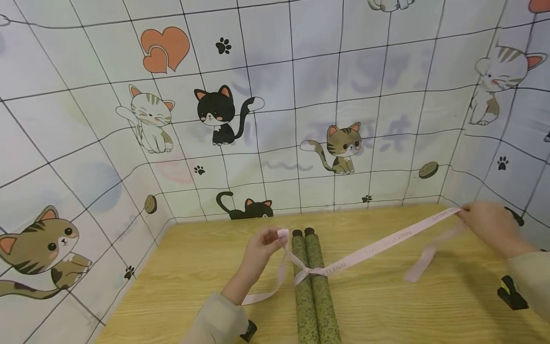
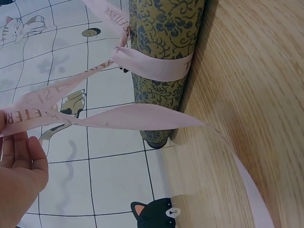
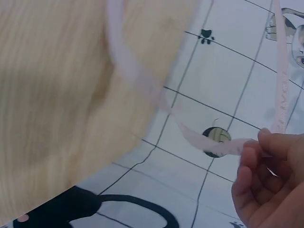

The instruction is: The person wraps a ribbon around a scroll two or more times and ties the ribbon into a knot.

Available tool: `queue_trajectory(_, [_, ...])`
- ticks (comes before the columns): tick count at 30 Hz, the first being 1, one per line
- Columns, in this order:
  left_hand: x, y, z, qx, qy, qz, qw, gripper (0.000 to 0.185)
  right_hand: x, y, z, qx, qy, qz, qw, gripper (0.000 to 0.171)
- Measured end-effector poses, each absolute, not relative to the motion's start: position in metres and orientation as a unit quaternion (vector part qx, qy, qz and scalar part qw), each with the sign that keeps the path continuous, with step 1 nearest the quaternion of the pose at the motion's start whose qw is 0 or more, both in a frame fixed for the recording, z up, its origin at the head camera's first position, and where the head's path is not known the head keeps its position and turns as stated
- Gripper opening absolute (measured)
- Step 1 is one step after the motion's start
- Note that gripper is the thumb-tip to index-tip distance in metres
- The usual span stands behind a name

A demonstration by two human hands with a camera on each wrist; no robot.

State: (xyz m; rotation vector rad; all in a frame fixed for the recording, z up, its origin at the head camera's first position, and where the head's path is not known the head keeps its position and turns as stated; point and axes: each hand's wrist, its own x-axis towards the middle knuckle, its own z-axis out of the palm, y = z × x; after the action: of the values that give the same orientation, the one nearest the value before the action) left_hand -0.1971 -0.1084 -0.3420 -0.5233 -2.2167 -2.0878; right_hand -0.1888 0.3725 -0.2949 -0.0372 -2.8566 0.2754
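Two green, flower-patterned scroll-like rolls (image 1: 306, 296) with dark end knobs lie side by side on the table. A pink ribbon (image 1: 386, 242) with printed lettering wraps round both and crosses in a knot on top. My left hand (image 1: 263, 251) pinches one end part of the ribbon just left of the rolls, its tail drooping to the table. Far to the right, my right hand (image 1: 490, 224) pinches the other part, pulled taut from the knot, with a loose tail hanging below. In the left wrist view the ribbon band (image 2: 156, 67) circles a roll.
The wood-grain table (image 1: 369, 310) meets a white gridded backdrop (image 1: 275, 124) with cartoon cats at the back and sides. A black object with a yellow part (image 1: 512, 292) is at the right edge.
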Motion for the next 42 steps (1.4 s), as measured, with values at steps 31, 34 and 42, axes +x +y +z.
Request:
queue_trajectory(31, [-0.189,-0.094,-0.342,-0.188,-0.7,-0.689,-0.018,0.027,-0.254,0.141,-0.266,0.245,-0.873,0.381,0.18,0.027])
queue_trajectory(34, [-0.186,-0.091,-0.342,-0.194,-0.697,-0.689,-0.027,0.027,-0.254,0.118,-0.268,0.264,-0.859,0.404,0.173,0.025])
queue_trajectory(42, [-0.183,-0.092,-0.341,-0.199,-0.693,-0.692,-0.029,0.025,-0.255,0.08,-0.285,0.317,-0.858,0.393,0.098,0.018])
